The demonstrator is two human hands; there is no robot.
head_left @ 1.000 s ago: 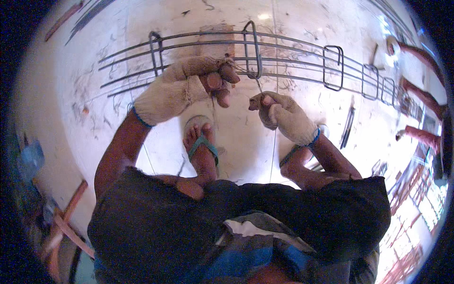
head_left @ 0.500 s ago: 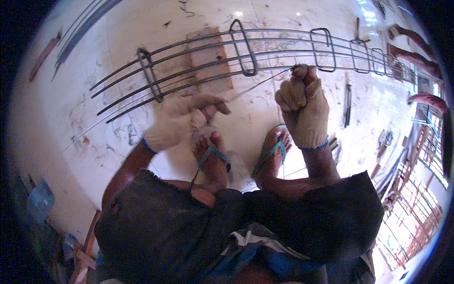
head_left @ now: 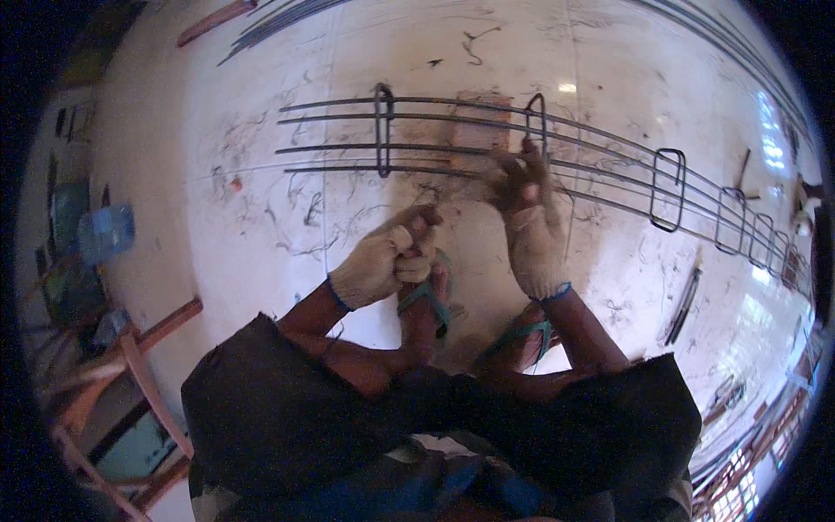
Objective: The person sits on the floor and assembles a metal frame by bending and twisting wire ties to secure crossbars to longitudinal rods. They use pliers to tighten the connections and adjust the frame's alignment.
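Note:
A long cage of dark steel reinforcing bars (head_left: 417,169) lies across the floor in front of my feet, with bent steel stirrups (head_left: 667,190) around its bars. My right hand (head_left: 537,239), in a pale knitted glove, reaches up to the near bars beside one stirrup (head_left: 544,122). Its fingers are apart and slightly blurred; whether they touch the steel I cannot tell. Lower and to the left, my left hand (head_left: 383,261), gloved too, is closed in front of my left foot. What lies inside its fingers, if anything, is hidden.
Under the cage is a reddish-brown flat block (head_left: 480,130). Scraps of thin wire (head_left: 313,209) litter the pale floor. Loose bars (head_left: 287,22) lie at the far left, short rods (head_left: 684,304) at the right. A wooden frame (head_left: 148,383) and a bluish plastic container (head_left: 106,233) stand left.
My view has swung, so the cage sits farther right in it. The right hand has opened from its fist on a thin wire and moved to a stirrup. The left hand's fingers have closed.

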